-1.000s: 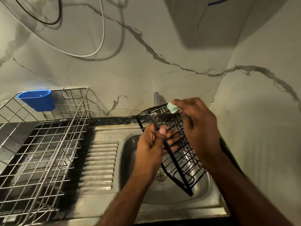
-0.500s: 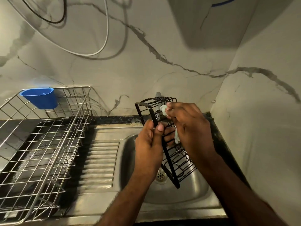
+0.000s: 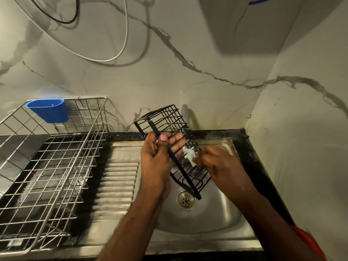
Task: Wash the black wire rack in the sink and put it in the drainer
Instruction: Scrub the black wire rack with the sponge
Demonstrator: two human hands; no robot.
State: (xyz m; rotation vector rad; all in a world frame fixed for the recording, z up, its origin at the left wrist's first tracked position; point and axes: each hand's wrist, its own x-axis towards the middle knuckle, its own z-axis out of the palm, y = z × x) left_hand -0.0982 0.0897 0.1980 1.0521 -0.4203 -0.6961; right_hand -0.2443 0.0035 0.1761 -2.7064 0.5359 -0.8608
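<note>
In the middle of the frame the left hand is gripping the black wire rack by its long side bar, thumb on top and fingers curled behind, and is holding it tilted above the sink. The long axis of the rack is running from the upper left down to the lower right, ending just above the drain. The right hand is pinching a pale sponge against the wires from the right side. The drainer is standing at the left of the frame, nearer to the left hand, so the rack probably needs to travel leftward later. No brand or writing is readable.
</note>
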